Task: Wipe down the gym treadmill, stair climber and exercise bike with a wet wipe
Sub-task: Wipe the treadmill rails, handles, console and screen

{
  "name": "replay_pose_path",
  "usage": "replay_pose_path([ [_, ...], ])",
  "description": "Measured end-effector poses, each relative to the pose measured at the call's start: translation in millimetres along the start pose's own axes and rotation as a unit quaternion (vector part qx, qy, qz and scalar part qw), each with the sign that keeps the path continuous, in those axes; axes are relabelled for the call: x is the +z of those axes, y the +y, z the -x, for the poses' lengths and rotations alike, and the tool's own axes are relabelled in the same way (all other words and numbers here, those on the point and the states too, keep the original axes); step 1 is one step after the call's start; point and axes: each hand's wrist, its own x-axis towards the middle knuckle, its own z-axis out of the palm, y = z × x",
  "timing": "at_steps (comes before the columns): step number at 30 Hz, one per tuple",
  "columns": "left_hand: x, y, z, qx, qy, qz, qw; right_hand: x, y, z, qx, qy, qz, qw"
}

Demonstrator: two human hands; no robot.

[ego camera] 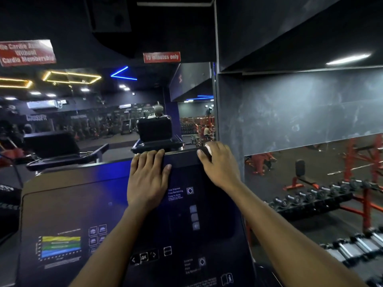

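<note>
A dark console panel [83, 204] of a cardio machine fills the lower half of the view, with a coloured chart at its lower left and button icons near the bottom. My left hand [148, 179] lies on the panel's top edge, its fingers hooked over the rim and its thumb on the front face. My right hand [219, 162] is at the panel's top right corner, fingers curled over the edge around a white wet wipe [208, 149], of which only a small part shows.
A wall mirror [93, 112] behind the console reflects the gym, other machines and a person. A grey pillar [228, 110] stands just right of the console. Dumbbell racks [310, 201] and red benches [296, 179] lie to the right, seen in a second mirror.
</note>
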Motion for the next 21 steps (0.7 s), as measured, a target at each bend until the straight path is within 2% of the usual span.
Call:
replay_pose_path([
  [2,1.8,1.1,0.6,0.001,0.006,-0.007,1.0,4.1,6.4,17.2,0.04,0.02,-0.042,0.998],
  [6,5.7,2.4,-1.0,0.0,0.01,-0.01,1.0,11.7,9.5,60.0,0.223,0.025,-0.13,0.966],
  [11,7.1,2.8,1.0,-0.001,0.014,-0.014,1.0,5.6,10.0,41.8,0.262,-0.012,-0.183,0.947],
  [14,8.2,2.5,1.1,0.0,0.012,-0.008,1.0,-2.2,4.9,3.2,0.191,-0.025,-0.133,0.972],
  [17,10.5,1.5,0.4,-0.005,0.014,-0.006,1.0,-4.7,-13.2,-16.9,0.022,-0.036,-0.025,0.999],
  [19,8.1,1.9,1.1,-0.007,0.009,-0.002,1.0,3.9,-31.3,-17.2,-0.094,-0.06,0.03,0.993],
  [21,4.3,3.2,1.6,0.0,0.002,0.014,1.0,11.5,-42.7,-13.0,-0.139,-0.074,0.05,0.986],
])
